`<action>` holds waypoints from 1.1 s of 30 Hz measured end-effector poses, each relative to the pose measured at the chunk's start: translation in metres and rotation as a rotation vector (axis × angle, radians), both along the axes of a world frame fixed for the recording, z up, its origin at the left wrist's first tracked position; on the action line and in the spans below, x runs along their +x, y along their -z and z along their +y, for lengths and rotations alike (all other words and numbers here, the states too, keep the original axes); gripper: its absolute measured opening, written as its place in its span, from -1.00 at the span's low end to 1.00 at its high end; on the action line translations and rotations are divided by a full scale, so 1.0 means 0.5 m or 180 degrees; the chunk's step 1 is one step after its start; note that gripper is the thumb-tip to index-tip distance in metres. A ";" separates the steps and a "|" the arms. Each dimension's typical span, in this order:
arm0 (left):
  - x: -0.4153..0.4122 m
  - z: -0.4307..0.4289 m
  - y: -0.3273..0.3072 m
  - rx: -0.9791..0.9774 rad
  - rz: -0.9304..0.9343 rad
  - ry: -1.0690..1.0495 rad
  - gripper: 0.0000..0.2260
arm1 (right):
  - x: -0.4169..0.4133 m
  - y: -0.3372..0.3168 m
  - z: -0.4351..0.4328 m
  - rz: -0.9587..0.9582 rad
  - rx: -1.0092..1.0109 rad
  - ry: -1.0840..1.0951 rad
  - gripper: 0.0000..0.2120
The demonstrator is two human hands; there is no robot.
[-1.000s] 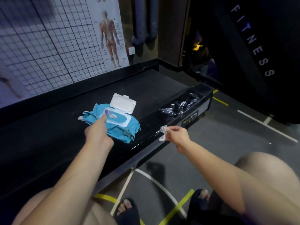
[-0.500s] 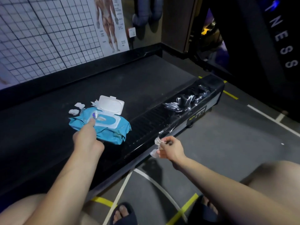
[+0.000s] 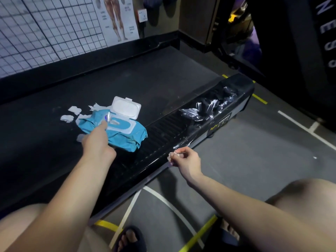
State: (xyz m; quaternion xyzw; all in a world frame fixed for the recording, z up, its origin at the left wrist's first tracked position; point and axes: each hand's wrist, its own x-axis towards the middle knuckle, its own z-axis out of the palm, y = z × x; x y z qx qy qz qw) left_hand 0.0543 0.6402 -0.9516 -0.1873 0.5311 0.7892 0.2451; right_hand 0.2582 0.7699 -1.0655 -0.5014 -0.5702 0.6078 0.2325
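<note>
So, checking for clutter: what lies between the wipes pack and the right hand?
Head view: between the wipes pack and the right hand lies only the treadmill's black ribbed side rail.

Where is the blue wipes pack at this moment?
In the head view, the blue wipes pack lies left of centre on the treadmill belt, touched by the left hand.

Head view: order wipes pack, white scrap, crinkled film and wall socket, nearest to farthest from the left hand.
1. wipes pack, at the left hand
2. white scrap, in the right hand
3. crinkled film, on the right rail
4. wall socket, far back
</note>
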 end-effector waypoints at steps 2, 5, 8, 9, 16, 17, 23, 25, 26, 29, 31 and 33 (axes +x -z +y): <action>0.005 0.013 -0.005 -0.0021 -0.0001 -0.0014 -0.48 | 0.000 0.009 0.001 0.0004 0.0021 -0.0054 -0.94; 0.017 0.033 -0.011 -0.0100 0.0045 -0.0005 -0.63 | 0.002 0.020 0.010 0.0014 -0.0018 -0.0043 -0.93; 0.032 0.046 -0.019 -0.0165 0.0082 -0.0023 -0.84 | 0.003 0.016 0.017 0.0027 -0.0069 -0.0024 -0.94; 0.041 0.051 -0.020 -0.0159 0.0082 -0.0030 -0.77 | 0.003 0.017 0.018 0.0040 -0.0085 -0.0033 -0.94; 0.050 0.063 0.005 -0.0295 0.0158 0.0065 -0.78 | 0.012 0.018 0.051 -0.0010 -0.0102 0.0152 -0.92; 0.049 0.064 0.012 -0.0355 0.0184 0.0105 -0.80 | 0.012 0.016 0.056 0.0015 -0.0093 0.0201 -0.92; 0.057 0.070 0.035 -0.0455 0.0152 0.0236 -0.67 | 0.020 0.013 0.088 -0.0210 0.0228 0.0536 -0.88; 0.057 0.072 0.036 -0.0427 0.0157 0.0239 -0.68 | 0.027 0.022 0.094 -0.0343 0.0328 0.0675 -0.80; 0.057 0.073 0.035 -0.0424 0.0179 0.0247 -0.69 | 0.032 0.022 0.091 -0.0390 0.0332 0.0686 -0.76; 0.057 0.076 0.036 -0.0421 0.0200 0.0263 -0.71 | 0.052 0.039 0.070 -0.0587 0.0233 0.0561 -0.68; 0.055 0.079 0.037 -0.0440 0.0221 0.0277 -0.73 | 0.059 0.049 0.064 -0.0586 0.0134 0.0534 -0.74; 0.051 0.082 0.043 -0.0486 0.0225 0.0294 -0.75 | 0.055 0.054 0.072 -0.0506 0.0068 0.0553 -0.79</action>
